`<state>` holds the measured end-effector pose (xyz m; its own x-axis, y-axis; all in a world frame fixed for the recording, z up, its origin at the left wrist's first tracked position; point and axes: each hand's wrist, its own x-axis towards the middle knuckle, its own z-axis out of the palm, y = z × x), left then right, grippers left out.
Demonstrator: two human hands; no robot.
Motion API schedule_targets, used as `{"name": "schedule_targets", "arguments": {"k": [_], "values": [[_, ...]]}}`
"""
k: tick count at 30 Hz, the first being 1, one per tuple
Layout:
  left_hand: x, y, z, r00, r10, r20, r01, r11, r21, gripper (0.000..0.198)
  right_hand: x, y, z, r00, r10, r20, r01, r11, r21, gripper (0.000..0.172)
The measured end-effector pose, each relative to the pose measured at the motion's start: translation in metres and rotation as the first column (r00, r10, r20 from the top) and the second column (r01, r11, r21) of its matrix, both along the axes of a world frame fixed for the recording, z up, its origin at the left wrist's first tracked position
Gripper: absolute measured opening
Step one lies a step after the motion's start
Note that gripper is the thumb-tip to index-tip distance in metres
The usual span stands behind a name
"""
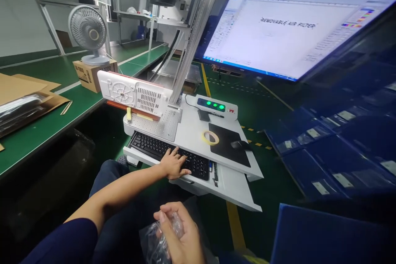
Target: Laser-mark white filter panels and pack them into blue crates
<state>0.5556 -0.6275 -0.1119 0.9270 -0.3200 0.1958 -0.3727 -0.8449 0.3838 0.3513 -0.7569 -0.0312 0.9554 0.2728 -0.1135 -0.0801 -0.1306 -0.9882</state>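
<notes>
Two hands in view, well apart from each other. Rests the left hand [174, 164] palm down on the black keyboard [151, 143], fingers spread wide across the keys and thumb near the closer edge; holds nothing in that grip, and cannot tell of any key pressed. Curls the right hand [186, 237] into a narrow grip around crumpled clear plastic [154, 239], off the worktop and nearer to the body; cannot make out anything wrapped inside. Has the keyboard on a pulled-out tray [232, 187], along the near side of the white worktop [192, 128], with a slim black item [215, 175] just right of the keys. Faces a perforated metal plate [161, 128] beyond the keyboard's left part, and over it a white panel [131, 90] set on edge, with a round grille and rows of slots. Sees farther right a roll of yellow tape [203, 137], lying partly over a black mouse mat [230, 157], and on the mat's right side a mouse [236, 144]. Notes three green-lit buttons [215, 105] beyond the mat. Reads "REMOVABLE AIR FILTER" on the large screen [269, 41] at upper right. Sees at left a fan [87, 29] on a cardboard box [88, 76]
</notes>
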Motion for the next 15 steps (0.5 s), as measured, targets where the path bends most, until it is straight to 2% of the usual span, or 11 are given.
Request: {"name": "schedule_targets", "arguments": {"k": [2, 3, 4, 6, 8, 10, 13, 15], "values": [[-0.017, 0.007, 0.006, 0.996, -0.074, 0.053, 0.081, 0.985, -0.155, 0.059, 0.005, -0.004, -0.001, 1.0, -0.002, -0.006, 0.002, 1.0, -0.014, 0.043], [-0.03, 0.013, 0.008, 0.989, -0.126, 0.074, 0.141, 0.954, -0.263, 0.051, 0.009, -0.006, -0.001, 1.0, -0.005, -0.006, 0.005, 1.0, -0.023, 0.044], [-0.045, 0.018, 0.007, 0.98, -0.186, 0.07, 0.199, 0.901, -0.386, 0.044, 0.014, -0.007, 0.001, 1.0, -0.006, -0.005, 0.006, 0.999, -0.032, 0.044], [-0.077, 0.03, -0.001, 0.949, -0.314, -0.037, 0.216, 0.729, -0.649, 0.039, 0.025, -0.006, 0.008, 1.0, 0.029, 0.002, -0.028, 0.999, -0.04, 0.046], [-0.108, 0.041, -0.017, 0.882, -0.427, -0.197, 0.073, 0.538, -0.84, 0.046, 0.035, 0.002, 0.019, 0.995, 0.096, 0.026, -0.095, 0.995, -0.043, 0.047], [-0.135, 0.05, -0.038, 0.837, -0.463, -0.291, -0.109, 0.38, -0.919, 0.054, 0.043, 0.018, 0.034, 0.99, 0.129, 0.055, -0.128, 0.991, -0.034, 0.049], [-0.166, 0.058, -0.061, 0.845, -0.436, -0.309, -0.249, 0.191, -0.949, 0.046, 0.049, 0.052, 0.056, 0.987, 0.152, 0.043, -0.154, 0.987, 0.05, 0.051], [-0.181, 0.061, -0.066, 0.855, -0.417, -0.309, -0.291, 0.11, -0.951, 0.044, 0.048, 0.078, 0.07, 0.973, 0.23, 0.032, -0.232, 0.963, 0.14, 0.05]]}}
